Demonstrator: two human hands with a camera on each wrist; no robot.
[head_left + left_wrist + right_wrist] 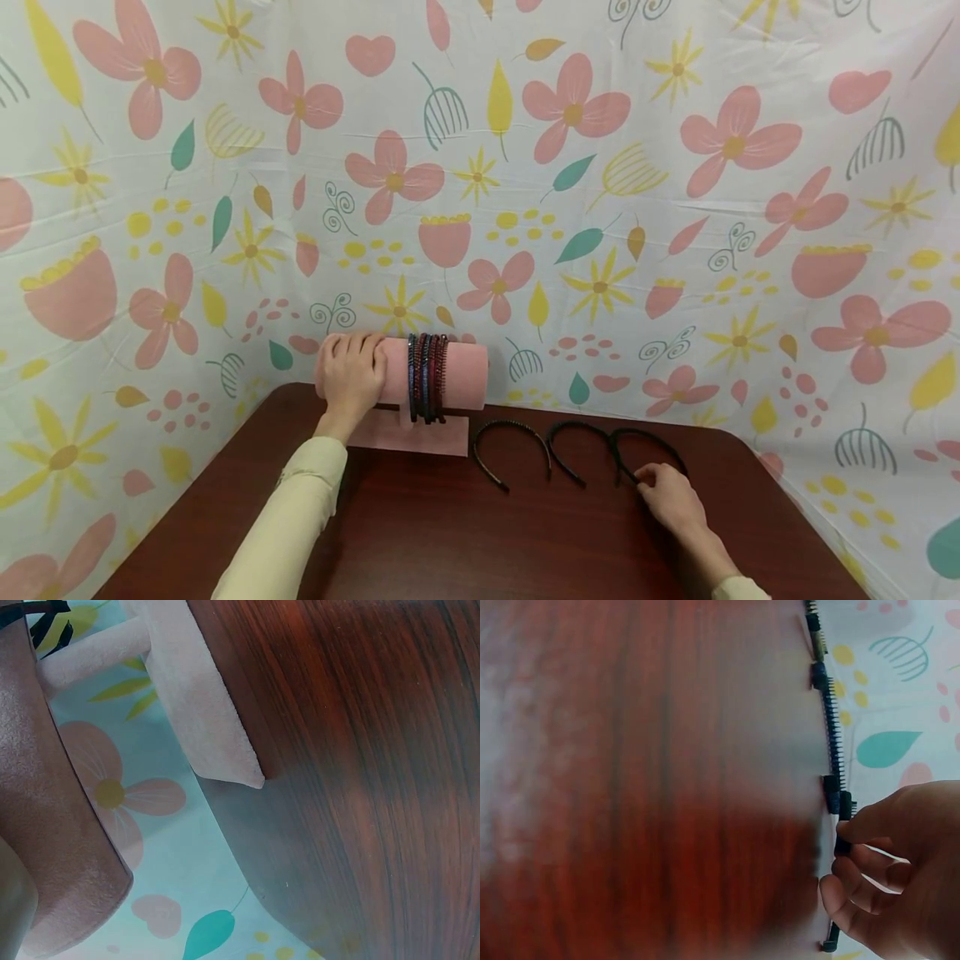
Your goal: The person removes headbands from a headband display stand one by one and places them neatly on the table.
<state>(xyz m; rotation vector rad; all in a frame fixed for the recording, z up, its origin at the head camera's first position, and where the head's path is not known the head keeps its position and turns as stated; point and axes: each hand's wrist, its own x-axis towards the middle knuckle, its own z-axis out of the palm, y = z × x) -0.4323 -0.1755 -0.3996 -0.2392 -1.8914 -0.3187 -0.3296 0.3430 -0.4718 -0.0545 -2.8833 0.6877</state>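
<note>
A flower-printed cloth [465, 83] fills the upper frame behind a dark wooden table [480, 533]. Left of centre stands a pink padded stand [467, 377], its roll gripped at the left end by the left hand [351, 373], with dark beaded headbands [427, 379] around its middle. At lower right, the right hand [672, 498] pinches one end of the rightmost black headband [648, 432] between thumb and fingers. Just beside it lies the middle headband [577, 423], then the left headband [510, 422], nearest the stand.

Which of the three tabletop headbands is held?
The rightmost headband in the head view; the right hand pinches its end. The middle headband and leftmost headband lie untouched.
</note>
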